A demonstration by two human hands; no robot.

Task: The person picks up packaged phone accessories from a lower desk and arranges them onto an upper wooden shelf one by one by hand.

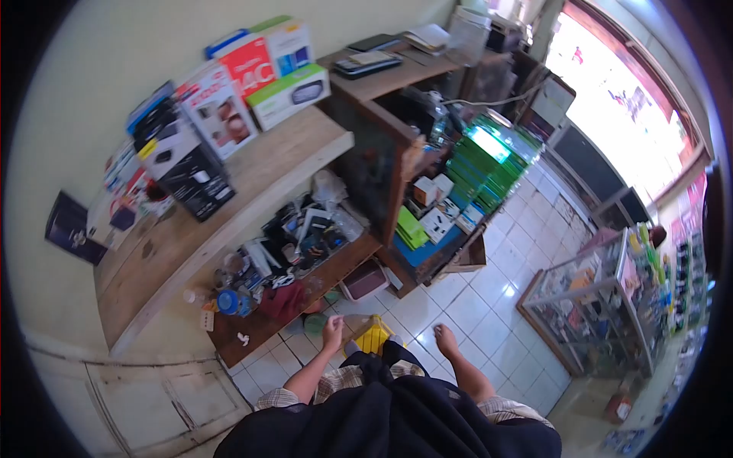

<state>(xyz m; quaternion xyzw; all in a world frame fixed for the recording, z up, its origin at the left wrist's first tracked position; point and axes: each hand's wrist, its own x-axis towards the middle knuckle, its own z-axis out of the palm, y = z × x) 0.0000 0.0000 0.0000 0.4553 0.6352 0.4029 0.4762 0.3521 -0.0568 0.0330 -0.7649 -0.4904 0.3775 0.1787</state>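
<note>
Low in the view, my left hand (333, 333) hangs in front of my body, beside a yellow ridged object (369, 336) on the floor near my feet. Its fingers look bent together, but whether anything is between them is too small to tell. To the right, my right hand (444, 338) hangs over the white tiled floor (479, 305). Its fingers are curled and partly hidden, and no held object can be made out. Neither hand touches the furniture.
A wooden shelf (252, 168) carries several product boxes (229, 114). Beneath it, a brown low shelf (237, 336) holds clutter. Ahead are a green glass-like case (489, 164) and a blue-based cabinet (420, 252). A glass display case (588, 282) stands right; someone's head (657, 236) shows behind.
</note>
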